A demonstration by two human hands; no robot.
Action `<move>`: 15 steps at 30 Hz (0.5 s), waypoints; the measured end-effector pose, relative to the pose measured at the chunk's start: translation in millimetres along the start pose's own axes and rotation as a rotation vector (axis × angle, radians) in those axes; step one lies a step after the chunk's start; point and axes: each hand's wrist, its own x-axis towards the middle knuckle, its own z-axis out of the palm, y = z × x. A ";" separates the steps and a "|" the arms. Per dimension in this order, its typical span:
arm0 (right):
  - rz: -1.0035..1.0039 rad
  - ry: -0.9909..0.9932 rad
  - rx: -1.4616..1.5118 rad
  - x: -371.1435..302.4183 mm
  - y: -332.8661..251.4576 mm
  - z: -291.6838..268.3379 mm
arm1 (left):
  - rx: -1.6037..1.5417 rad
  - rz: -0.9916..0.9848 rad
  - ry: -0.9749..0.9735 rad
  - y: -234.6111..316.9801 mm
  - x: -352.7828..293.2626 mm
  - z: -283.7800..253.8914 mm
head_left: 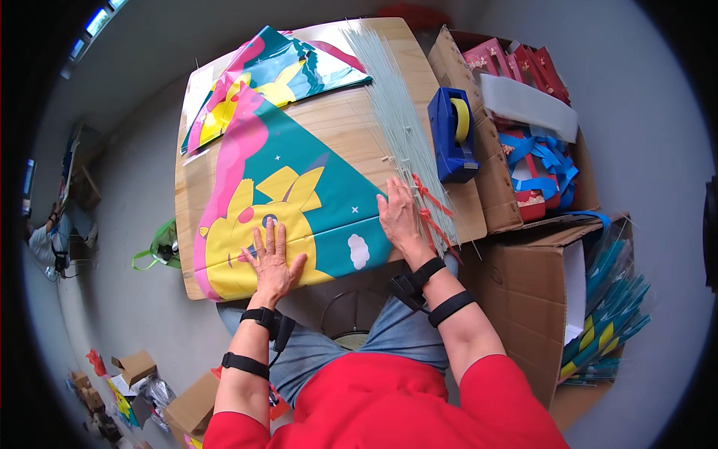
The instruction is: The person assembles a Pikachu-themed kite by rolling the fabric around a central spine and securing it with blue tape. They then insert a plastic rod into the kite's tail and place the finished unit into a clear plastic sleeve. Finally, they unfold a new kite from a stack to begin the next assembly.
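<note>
A triangular plastic kite sheet (329,217), teal with a pink border and a yellow cartoon figure, lies spread on the wooden table. My left hand (274,263) presses flat on the yellow figure, fingers spread. At the sheet's right corner rests my right hand (400,215), its fingers stretched out and beside the thin rods; part of its palm side is hidden. A bundle of thin pale rods (396,105) runs along the table's right side. Red ties (428,213) lie across its near end. More folded printed sheets (329,73) lie at the far left.
Beside the rods stands a blue tape dispenser (454,135) with a yellow roll. Open cardboard boxes (516,299) on the right hold red packages, blue ribbon and rolled teal sheets (606,329). A green bag (161,243) sits left of the wooden table (351,120). More cartons (191,404) lie lower left.
</note>
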 end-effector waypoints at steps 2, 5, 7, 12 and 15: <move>-0.043 -0.052 -0.052 -2.2 -12.7 -7.6 | -0.005 0.010 -0.009 -2.0 -0.9 -1.8; -0.365 -0.061 -0.033 -29.0 -56.1 7.6 | -0.007 0.023 -0.009 2.1 0.1 -0.9; -0.314 -0.268 -0.039 -60.5 -68.8 27.7 | -0.024 0.011 -0.018 7.0 1.7 -2.8; -0.103 -0.221 -0.061 -62.0 -16.7 17.2 | -0.020 -0.003 -0.029 4.2 -1.4 -4.9; -0.103 -0.224 -0.096 -62.3 5.0 5.3 | -0.021 0.005 -0.007 0.1 -1.1 2.4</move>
